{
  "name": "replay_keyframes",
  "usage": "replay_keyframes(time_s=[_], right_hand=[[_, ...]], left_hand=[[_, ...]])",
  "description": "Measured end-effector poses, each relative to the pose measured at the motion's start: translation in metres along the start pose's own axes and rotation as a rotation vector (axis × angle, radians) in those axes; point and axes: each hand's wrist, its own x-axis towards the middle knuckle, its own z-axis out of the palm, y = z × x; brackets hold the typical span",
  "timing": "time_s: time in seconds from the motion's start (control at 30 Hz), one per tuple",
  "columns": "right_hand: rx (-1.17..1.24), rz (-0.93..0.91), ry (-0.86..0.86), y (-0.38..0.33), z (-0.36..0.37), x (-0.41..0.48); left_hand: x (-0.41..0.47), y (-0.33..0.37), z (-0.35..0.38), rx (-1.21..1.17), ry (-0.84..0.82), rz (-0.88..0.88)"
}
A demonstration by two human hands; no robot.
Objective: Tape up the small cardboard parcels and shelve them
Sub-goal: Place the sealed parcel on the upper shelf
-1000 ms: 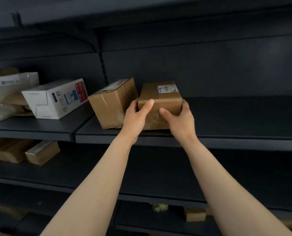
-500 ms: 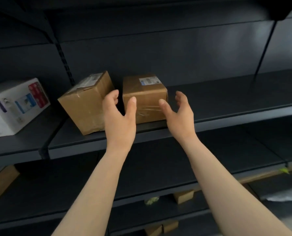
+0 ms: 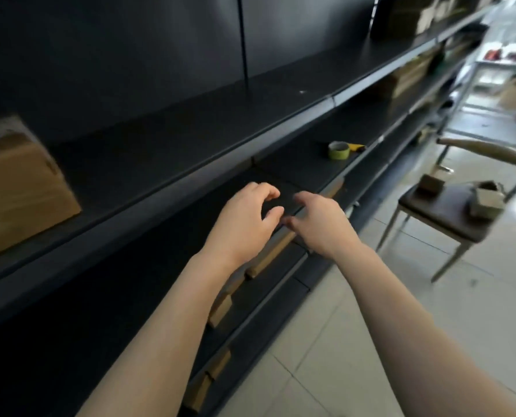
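Cardboard parcel (image 3: 19, 188) on shelf (image 3: 190, 139), top blurry; left hand (image 3: 244, 218) and right hand (image 3: 319, 224), grip loose, empty.

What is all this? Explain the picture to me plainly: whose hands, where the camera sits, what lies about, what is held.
There is no machine here. A person works with bare hands, and the one camera is worn on their head, looking forward and down. So the two arms reaching in from below are the wearer's own.

The left hand and right hand hang in front of the dark shelving, fingers loosely curled, holding nothing.

At the left a cardboard box stands on the upper shelf. Further along, on a lower shelf, lies a greenish tape roll with a yellow thing beside it. On the chair at the right sit two small cardboard parcels.
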Motion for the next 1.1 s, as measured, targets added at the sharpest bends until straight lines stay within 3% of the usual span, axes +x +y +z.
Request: replay_keyframes(time_s=[0.17,0.3,0.63,1.1], right_hand=[[-0.147,0.274,-0.205,0.103,-0.039,0.004],[-0.181,0.399,-0.187,0.182,-0.075,0.011],[-0.217,0.673,-0.09,0.345,-0.158,0.013],[-0.233,0.899,-0.015,0.49,-0.204,0.155]], left_hand=[[0.057,0.037,0.085,0.167,-0.347,0.038],[0.105,0.081,0.15,0.177,-0.468,0.113],[0.207,0.195,0.301,0.029,-0.685,0.309],[0.412,0.224,0.44,-0.058,-0.784,0.381]])
